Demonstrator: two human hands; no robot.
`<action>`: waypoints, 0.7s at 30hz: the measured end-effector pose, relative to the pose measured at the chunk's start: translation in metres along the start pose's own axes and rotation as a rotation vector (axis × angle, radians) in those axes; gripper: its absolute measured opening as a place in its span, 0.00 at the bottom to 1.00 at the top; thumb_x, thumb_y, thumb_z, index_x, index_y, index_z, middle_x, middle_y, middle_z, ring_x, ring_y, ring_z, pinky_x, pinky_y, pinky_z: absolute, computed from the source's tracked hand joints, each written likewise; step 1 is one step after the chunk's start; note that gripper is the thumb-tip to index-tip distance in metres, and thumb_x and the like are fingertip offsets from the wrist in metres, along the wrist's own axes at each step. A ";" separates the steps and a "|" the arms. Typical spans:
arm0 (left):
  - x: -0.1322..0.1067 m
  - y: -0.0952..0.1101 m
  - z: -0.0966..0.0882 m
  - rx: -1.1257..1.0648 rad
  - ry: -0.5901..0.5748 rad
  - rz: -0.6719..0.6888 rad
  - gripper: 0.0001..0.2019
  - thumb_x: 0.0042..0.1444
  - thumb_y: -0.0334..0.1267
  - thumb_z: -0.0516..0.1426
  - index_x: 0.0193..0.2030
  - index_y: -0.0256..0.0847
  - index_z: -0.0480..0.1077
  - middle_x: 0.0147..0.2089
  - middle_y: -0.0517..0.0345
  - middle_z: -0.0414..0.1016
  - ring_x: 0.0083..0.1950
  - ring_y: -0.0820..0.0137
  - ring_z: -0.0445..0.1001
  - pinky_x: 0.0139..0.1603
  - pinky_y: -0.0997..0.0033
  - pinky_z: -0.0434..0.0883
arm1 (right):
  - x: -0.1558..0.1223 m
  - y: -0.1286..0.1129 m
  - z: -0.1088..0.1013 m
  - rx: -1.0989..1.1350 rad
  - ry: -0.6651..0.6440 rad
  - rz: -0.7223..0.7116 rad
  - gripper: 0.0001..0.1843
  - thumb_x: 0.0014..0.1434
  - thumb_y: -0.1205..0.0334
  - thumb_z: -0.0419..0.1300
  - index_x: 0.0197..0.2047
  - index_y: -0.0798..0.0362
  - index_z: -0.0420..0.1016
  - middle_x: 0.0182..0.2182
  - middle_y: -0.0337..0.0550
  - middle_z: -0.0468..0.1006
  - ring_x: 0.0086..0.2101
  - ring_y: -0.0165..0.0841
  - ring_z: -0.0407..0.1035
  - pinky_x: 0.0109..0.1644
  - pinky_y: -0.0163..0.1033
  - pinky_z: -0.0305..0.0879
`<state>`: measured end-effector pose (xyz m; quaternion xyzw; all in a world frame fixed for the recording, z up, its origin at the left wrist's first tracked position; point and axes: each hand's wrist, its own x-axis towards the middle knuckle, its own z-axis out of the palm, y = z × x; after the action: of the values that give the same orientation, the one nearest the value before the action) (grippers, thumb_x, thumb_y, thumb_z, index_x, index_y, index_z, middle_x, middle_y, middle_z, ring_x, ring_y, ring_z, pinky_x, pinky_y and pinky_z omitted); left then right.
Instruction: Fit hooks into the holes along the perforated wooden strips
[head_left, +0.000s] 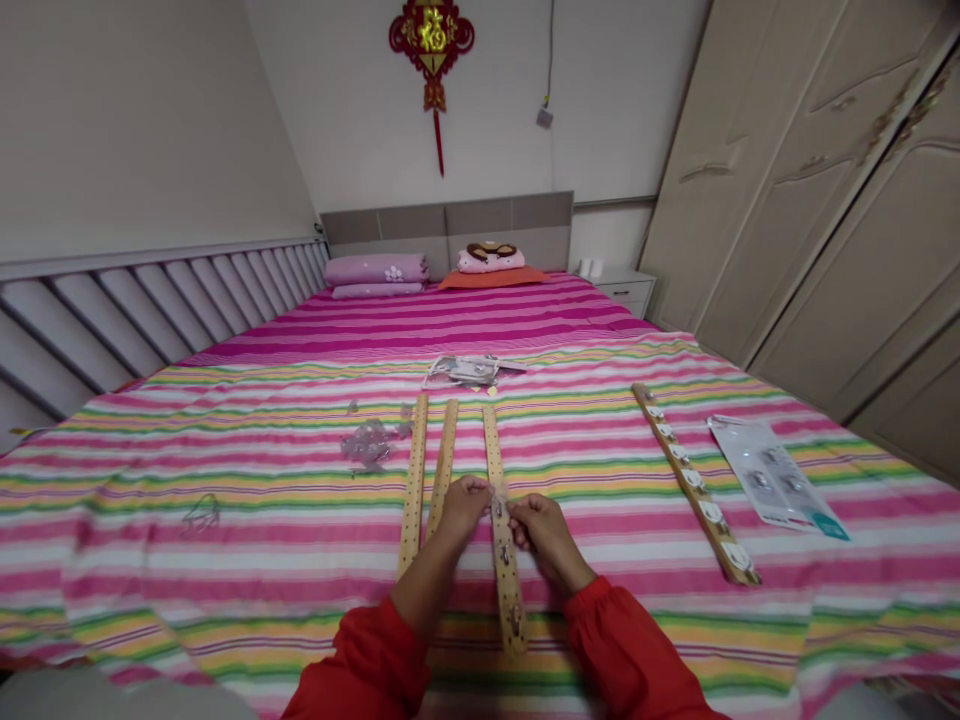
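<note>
A perforated wooden strip (491,450) lies lengthwise before me, with metal hooks (505,553) along its nearer half. Over its middle, my left hand (465,505) and my right hand (541,532) come together from either side, both with fingers pinched. Between the fingertips is a small clear plastic piece (501,494), just above a hook; its exact kind is too small to tell. Left of it are two more perforated strips, one bare strip (414,470) and another bare strip (448,440) partly hidden by my left forearm.
To the right lie a strip with white-tipped hooks (694,480) and a blister pack (776,475). Crumpled clear plastic (367,443) sits at the left, and a packet (469,371) farther back. A thin wire-like item (201,513) rests far left on the striped bedsheet (285,590).
</note>
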<state>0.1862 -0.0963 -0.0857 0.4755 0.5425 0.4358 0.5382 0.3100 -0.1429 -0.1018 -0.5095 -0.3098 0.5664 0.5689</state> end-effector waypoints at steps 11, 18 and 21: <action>0.005 -0.009 0.001 0.068 0.039 0.035 0.03 0.36 0.33 0.57 0.22 0.38 0.69 0.18 0.66 0.66 0.21 0.75 0.65 0.24 0.76 0.61 | 0.004 0.006 0.000 -0.020 0.005 -0.007 0.13 0.41 0.58 0.64 0.17 0.51 0.63 0.05 0.30 0.63 0.08 0.21 0.51 0.11 0.29 0.43; 0.007 -0.015 0.002 0.075 0.062 0.020 0.05 0.36 0.33 0.59 0.23 0.39 0.66 0.17 0.67 0.65 0.21 0.75 0.66 0.25 0.76 0.62 | 0.005 0.007 0.000 -0.028 0.010 -0.004 0.14 0.40 0.57 0.65 0.17 0.51 0.63 0.05 0.30 0.63 0.08 0.22 0.52 0.12 0.29 0.44; 0.006 -0.013 0.002 0.076 0.066 0.011 0.05 0.36 0.33 0.59 0.23 0.39 0.66 0.17 0.67 0.65 0.21 0.74 0.67 0.24 0.76 0.62 | 0.005 0.007 -0.001 -0.030 0.008 -0.002 0.14 0.40 0.56 0.65 0.17 0.51 0.63 0.05 0.30 0.63 0.08 0.22 0.52 0.12 0.29 0.45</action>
<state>0.1880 -0.0932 -0.0999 0.4839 0.5737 0.4333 0.4990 0.3090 -0.1393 -0.1099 -0.5197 -0.3168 0.5590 0.5631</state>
